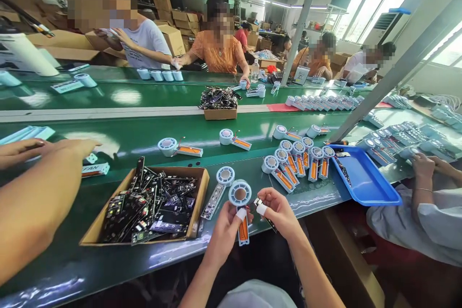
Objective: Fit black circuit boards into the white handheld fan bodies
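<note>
My left hand is closed around the handle of a light blue handheld fan, its round head upright and an orange strip showing in the open handle. In my right hand a small dark circuit board is pinched, just right of the fan; thin wires show between the two. White tape wraps both my thumbs. Another fan with a circuit board on its handle lies on the bench behind my left hand. To the left stands a cardboard box heaped with black circuit boards.
Several open fans lie grouped to the right, beside a blue tray. Two more fans rest on the green belt. A co-worker's arm reaches in from the left; another person's hands work at far right. A metal post slants up.
</note>
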The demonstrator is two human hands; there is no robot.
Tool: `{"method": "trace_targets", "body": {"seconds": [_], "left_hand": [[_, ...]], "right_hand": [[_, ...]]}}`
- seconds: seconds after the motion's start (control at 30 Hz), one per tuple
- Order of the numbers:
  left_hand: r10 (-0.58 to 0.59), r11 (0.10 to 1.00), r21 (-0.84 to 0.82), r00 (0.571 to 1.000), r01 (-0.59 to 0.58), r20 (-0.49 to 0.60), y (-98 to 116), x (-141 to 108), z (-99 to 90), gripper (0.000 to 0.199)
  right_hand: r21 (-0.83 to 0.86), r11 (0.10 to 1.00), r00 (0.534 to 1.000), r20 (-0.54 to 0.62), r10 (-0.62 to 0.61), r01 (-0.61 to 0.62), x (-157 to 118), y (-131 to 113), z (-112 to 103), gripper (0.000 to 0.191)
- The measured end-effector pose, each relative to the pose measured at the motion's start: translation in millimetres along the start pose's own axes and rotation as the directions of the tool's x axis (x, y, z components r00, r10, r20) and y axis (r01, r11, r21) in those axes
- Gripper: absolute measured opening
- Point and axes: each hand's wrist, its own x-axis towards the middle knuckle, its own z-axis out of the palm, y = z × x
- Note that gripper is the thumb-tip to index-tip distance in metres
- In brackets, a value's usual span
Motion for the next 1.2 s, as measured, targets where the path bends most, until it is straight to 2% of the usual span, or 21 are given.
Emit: {"method": "trace_targets", "body": {"seconds": [0.1,0.17,0.2,0.3,0.37,0.4,0.47,0.53,0.6,0.7,0.77,0.83,0.9,1.07,1.13,1.2], "left_hand": [[0.064,0.996,0.068,0.996,-0.06,-0.056,-7.1,-1.1,-0.7,0.046],[0.112,0.989,0.11,0.988,-0.1,-0.105,-5.8,-1.1,-0.2,0.043],[0.138,0.984,0.132,0.982,-0.12,-0.132,-3.7,-1.0,0.5,0.042],[0.173,0.975,0.168,0.966,-0.142,-0.19,5.5,-0.9,3.7,0.035],[0.156,0.978,0.167,0.969,-0.125,-0.19,11.4,-1.0,5.9,0.028],[0.144,0.979,0.166,0.973,-0.115,-0.179,13.8,-1.2,6.8,0.024],[0.121,0.984,0.151,0.981,-0.098,-0.149,17.5,-1.8,8.1,0.016],[0.083,0.992,0.099,0.99,-0.072,-0.113,19.5,-2.9,8.7,0.011],[0.027,1.0,-0.002,0.998,-0.028,-0.065,19.6,-4.4,8.3,0.012],[-0.02,0.978,-0.206,1.0,0.023,0.018,16.7,-7.7,6.4,0.024],[-0.015,0.952,-0.306,0.999,0.03,0.05,13.9,-10.7,4.7,0.028],[0.002,0.946,-0.323,0.998,0.02,0.066,11.8,-13.7,3.2,0.03],[0.028,0.963,-0.271,0.997,-0.006,0.076,11.0,-15.8,2.6,0.034],[0.092,0.993,-0.079,0.993,-0.086,0.076,8.8,-13.9,8.2,0.04],[0.108,0.994,-0.026,0.994,-0.108,0.024,6.4,-12.6,12.9,0.039],[0.122,0.992,0.022,0.992,-0.121,-0.039,4.0,-12.2,17.5,0.038]], "right_hand": [[-0.191,0.98,0.997,-0.055,-0.062,0.05,-1.5,0.6,-1.3,0.026],[-0.448,0.887,0.987,-0.06,-0.151,0.109,-4.9,-3.4,-0.3,0.017],[-0.583,0.801,0.981,-0.031,-0.192,0.139,-7.1,-6.7,0.4,0.013],[-0.841,0.489,0.968,0.148,-0.201,0.23,-14.0,-20.3,3.2,0.02],[-0.87,0.375,0.947,0.301,-0.111,0.32,-17.5,-31.0,5.8,0.022],[-0.851,0.364,0.921,0.384,-0.06,0.378,-18.6,-35.8,7.4,0.017],[-0.78,0.4,0.852,0.523,-0.005,0.481,-18.9,-41.7,11.1,0.01],[-0.715,0.478,0.817,0.576,-0.01,0.51,-17.3,-40.9,14.8,0.011],[-0.662,0.603,0.838,0.545,-0.022,0.446,-14.9,-33.8,17.6,0.023],[-0.542,0.811,0.904,0.426,0.039,0.221,-12.8,-18.8,19.7,0.042],[-0.463,0.883,0.939,0.332,0.088,0.081,-13.4,-10.9,20.5,0.05],[-0.412,0.911,0.962,0.251,0.105,0.008,-15.3,-6.1,21.5,0.055],[-0.365,0.93,0.973,0.201,0.111,-0.031,-18.0,-3.3,22.5,0.057],[-0.141,0.973,0.969,0.142,0.204,-0.184,-23.2,2.6,23.5,0.06],[-0.134,0.976,0.978,0.096,0.186,-0.173,-25.4,4.3,24.2,0.06],[-0.188,0.976,0.993,0.026,0.116,-0.109,-29.7,5.4,26.0,0.056]]}}
